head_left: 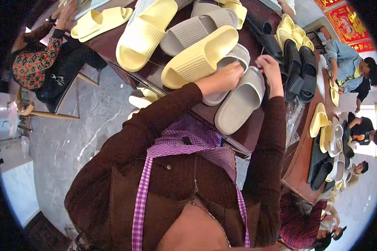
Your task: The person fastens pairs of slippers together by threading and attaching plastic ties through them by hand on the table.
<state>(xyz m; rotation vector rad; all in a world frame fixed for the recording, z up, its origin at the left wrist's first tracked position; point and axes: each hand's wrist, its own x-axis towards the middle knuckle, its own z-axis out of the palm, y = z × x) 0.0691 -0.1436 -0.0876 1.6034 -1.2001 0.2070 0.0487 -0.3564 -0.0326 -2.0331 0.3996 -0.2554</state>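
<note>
My left hand (pixel 224 77) rests on a grey slide sandal (pixel 222 94) lying on the dark wooden table (pixel 255 129), its fingers curled over the strap. My right hand (pixel 270 71) is closed at the strap edge of a second grey sandal (pixel 241 102) beside the first; something thin and white sticks up from its fingertips. Both sandals lie side by side at the table's near edge, soles up toward me. A yellow sandal (pixel 199 58) lies just beyond my left hand.
More yellow sandals (pixel 146 31) and grey sandals (pixel 197 29) cover the table. Black sandals (pixel 299 69) are stacked to the right. A person in a patterned top (pixel 40 58) sits at the left. Other people (pixel 347 62) work at the right end beside clear plastic bags (pixel 295 115).
</note>
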